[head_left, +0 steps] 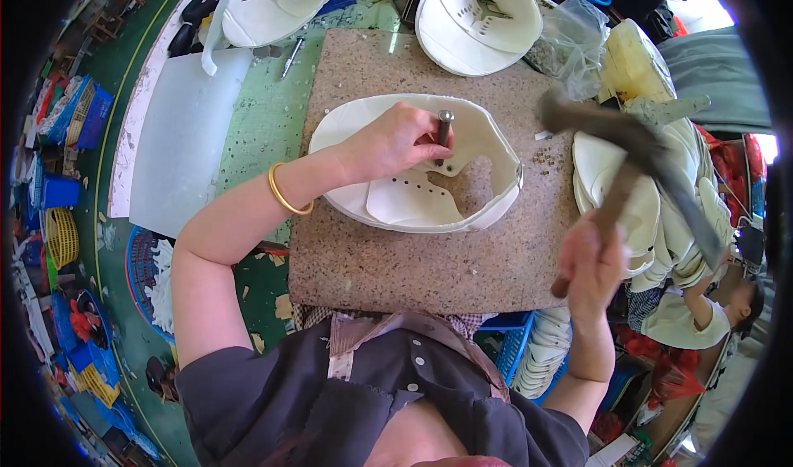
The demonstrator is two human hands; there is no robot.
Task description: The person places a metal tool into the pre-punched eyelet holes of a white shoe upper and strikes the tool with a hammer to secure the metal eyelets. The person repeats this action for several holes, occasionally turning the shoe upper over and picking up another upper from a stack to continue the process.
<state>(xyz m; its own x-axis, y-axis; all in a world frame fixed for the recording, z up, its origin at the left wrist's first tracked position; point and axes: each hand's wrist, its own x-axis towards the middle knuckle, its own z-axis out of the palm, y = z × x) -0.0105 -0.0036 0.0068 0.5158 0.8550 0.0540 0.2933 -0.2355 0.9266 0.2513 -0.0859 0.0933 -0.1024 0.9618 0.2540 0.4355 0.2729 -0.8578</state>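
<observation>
Nearby, white caps [467,44] flank the slab [372,269]; left hand [403,138] grips a punch [443,132], right hand [591,262] a hammer [641,146].

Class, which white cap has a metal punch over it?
The white cap nearest the middle of the slab: the left hand holds the punch over it; the other caps have none.

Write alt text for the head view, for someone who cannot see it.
A person's left hand holds a metal punch upright over a white perforated cap on a speckled stone slab, while the right hand grips a blurred hammer off to the right. More white caps lie around, and a co-worker is at far right.
</observation>
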